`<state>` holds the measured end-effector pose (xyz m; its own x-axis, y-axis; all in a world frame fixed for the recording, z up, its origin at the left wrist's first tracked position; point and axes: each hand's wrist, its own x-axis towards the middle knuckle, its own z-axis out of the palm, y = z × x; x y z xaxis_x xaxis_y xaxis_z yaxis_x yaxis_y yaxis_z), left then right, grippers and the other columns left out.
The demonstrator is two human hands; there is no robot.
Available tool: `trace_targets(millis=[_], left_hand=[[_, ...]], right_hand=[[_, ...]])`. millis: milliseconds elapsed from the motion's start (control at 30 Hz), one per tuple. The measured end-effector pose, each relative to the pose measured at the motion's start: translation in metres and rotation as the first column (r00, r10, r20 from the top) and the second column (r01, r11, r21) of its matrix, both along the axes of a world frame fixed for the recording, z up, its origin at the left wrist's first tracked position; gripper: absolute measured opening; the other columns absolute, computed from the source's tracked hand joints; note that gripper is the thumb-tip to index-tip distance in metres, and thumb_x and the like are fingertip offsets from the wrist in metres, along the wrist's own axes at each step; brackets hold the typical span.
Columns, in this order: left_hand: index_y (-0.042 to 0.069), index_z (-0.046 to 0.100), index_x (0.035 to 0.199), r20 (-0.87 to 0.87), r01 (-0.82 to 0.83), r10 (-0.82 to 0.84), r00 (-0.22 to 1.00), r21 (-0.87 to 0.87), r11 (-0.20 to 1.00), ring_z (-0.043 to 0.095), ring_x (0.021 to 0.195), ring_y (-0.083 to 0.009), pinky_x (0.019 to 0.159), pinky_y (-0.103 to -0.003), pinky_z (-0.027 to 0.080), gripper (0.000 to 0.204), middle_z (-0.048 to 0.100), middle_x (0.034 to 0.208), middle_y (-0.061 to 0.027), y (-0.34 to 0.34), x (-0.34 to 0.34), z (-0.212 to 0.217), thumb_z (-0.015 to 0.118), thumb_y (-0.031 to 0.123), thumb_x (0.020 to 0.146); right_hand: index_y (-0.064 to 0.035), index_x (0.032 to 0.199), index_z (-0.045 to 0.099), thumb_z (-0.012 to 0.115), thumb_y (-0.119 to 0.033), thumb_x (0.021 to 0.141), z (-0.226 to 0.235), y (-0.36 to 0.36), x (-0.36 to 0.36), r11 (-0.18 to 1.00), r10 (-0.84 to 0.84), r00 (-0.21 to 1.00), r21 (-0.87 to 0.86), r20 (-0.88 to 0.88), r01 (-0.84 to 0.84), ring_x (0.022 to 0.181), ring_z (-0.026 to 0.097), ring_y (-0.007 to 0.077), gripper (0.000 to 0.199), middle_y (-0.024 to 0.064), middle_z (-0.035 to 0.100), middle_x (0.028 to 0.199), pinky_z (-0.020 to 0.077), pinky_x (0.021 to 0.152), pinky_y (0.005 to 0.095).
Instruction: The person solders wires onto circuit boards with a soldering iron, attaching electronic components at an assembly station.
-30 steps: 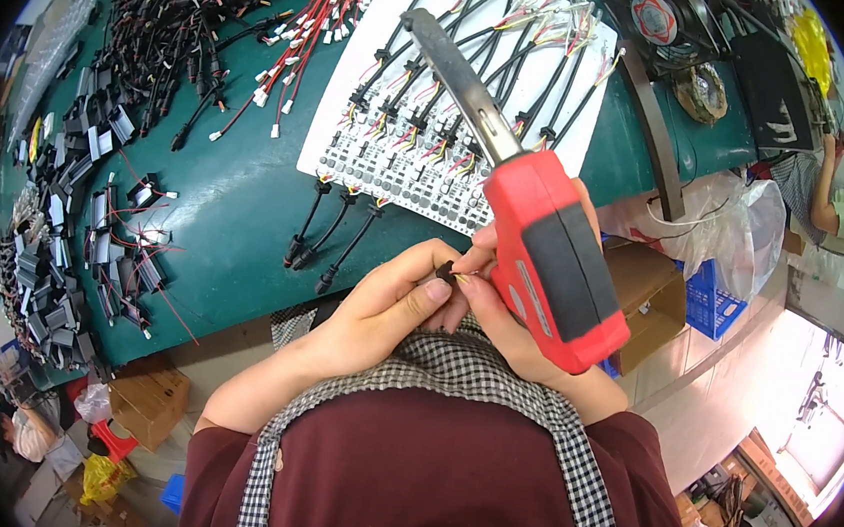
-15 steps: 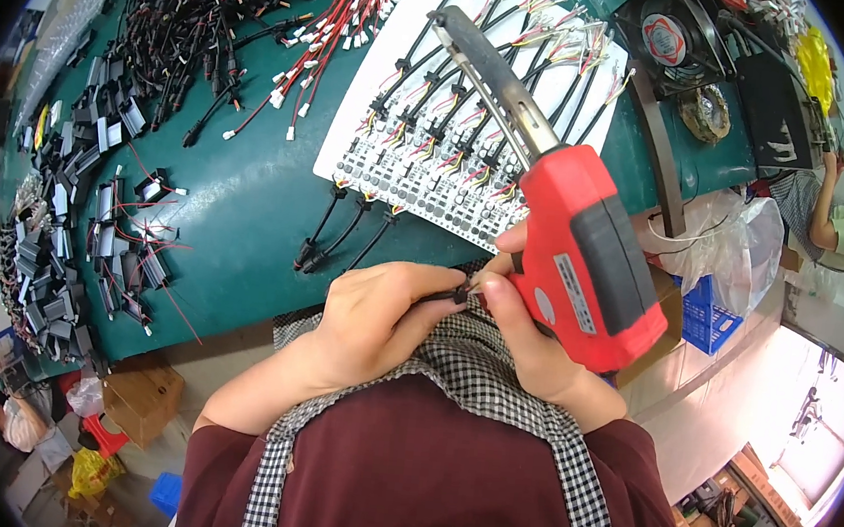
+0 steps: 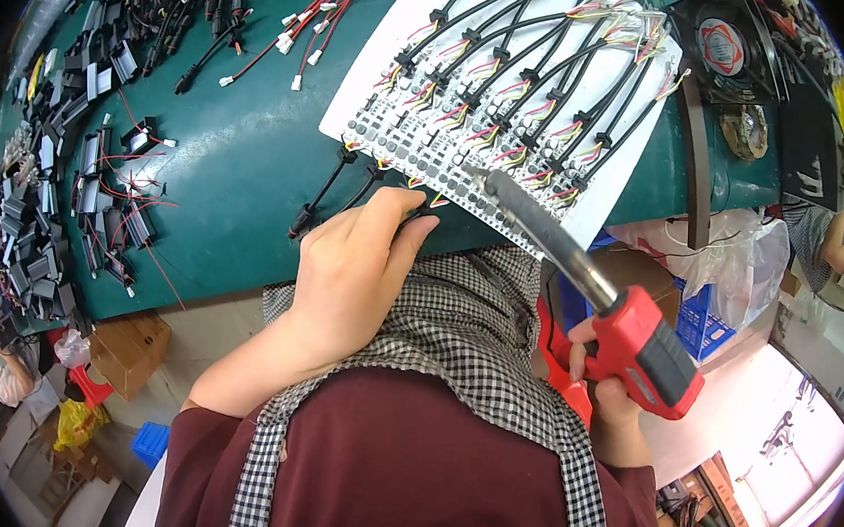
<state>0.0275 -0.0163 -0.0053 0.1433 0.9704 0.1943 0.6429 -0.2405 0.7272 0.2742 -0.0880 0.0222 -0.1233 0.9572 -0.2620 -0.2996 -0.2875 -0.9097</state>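
Left hand [image 3: 360,278] resting at the near edge of the green worktop [image 3: 239,177], fingers loosely curled, fingertips touching a black cable [image 3: 334,181] just beside the near edge of the white board [image 3: 516,101]; whether anything is pinched underneath cannot be told. Right hand [image 3: 612,391] closed around the handle of a red heat gun [image 3: 627,332], held off the near right edge of the worktop, metal nozzle pointing toward the board's near edge. Rows of black cables with coloured wire ends fanned across the board. Heaps of small black parts [image 3: 47,191] at far left. Small fan [image 3: 727,44] at far right. Cardboard box [image 3: 128,348] down on the floor, near left.
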Motion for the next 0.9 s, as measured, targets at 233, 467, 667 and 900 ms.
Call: trace_targets(millis=[233,467,667,900], left_hand=[[0.004,0.055,0.089,-0.097,-0.007,0.006,0.995,-0.013,1.0,0.054,0.051,-0.0226,0.047,-0.033,0.042,0.018,0.054,0.059,-0.0072,0.0,0.002,0.003,0.068,0.005,0.076],[0.004,0.055,0.089,-0.148,0.0,0.005,0.989,0.035,0.999,0.056,0.052,-0.0216,0.047,-0.032,0.043,0.019,0.054,0.06,-0.0069,-0.001,0.001,0.004,0.069,0.007,0.076],[0.003,0.054,0.089,-0.231,0.049,-0.027,0.973,0.089,0.995,0.057,0.054,-0.0212,0.047,-0.031,0.046,0.021,0.056,0.062,-0.007,0.0,0.001,0.005,0.07,0.006,0.074],[0.002,0.054,0.087,-0.284,0.068,-0.038,0.958,0.099,0.993,0.058,0.056,-0.0193,0.048,-0.03,0.046,0.021,0.055,0.063,-0.0061,0.0,0.002,0.006,0.07,0.006,0.073]], right_hand=[[0.0087,0.126,0.039,0.075,-0.028,0.074,-0.01,-0.01,0.01,0.995,0.101,0.975,-0.022,0.199,-0.099,0.061,0.059,0.0115,0.073,0.0105,0.065,0.087,0.0469,0.057,0.0232],[0.0091,0.126,0.04,0.074,-0.031,0.074,-0.013,-0.008,0.008,0.993,0.117,0.975,-0.045,0.186,-0.11,0.065,0.06,0.0118,0.074,0.0094,0.064,0.088,0.0483,0.061,0.0237],[0.0103,0.121,0.045,0.073,-0.033,0.075,-0.018,-0.009,0.011,0.988,0.152,0.937,-0.065,0.314,-0.138,0.076,0.063,0.0141,0.069,0.0075,0.064,0.088,0.0497,0.071,0.0252],[0.0112,0.12,0.046,0.073,-0.027,0.075,-0.021,-0.003,0.01,0.984,0.168,0.933,0.006,0.318,-0.179,0.07,0.061,0.0114,0.065,0.0069,0.063,0.083,0.0486,0.066,0.0232]])
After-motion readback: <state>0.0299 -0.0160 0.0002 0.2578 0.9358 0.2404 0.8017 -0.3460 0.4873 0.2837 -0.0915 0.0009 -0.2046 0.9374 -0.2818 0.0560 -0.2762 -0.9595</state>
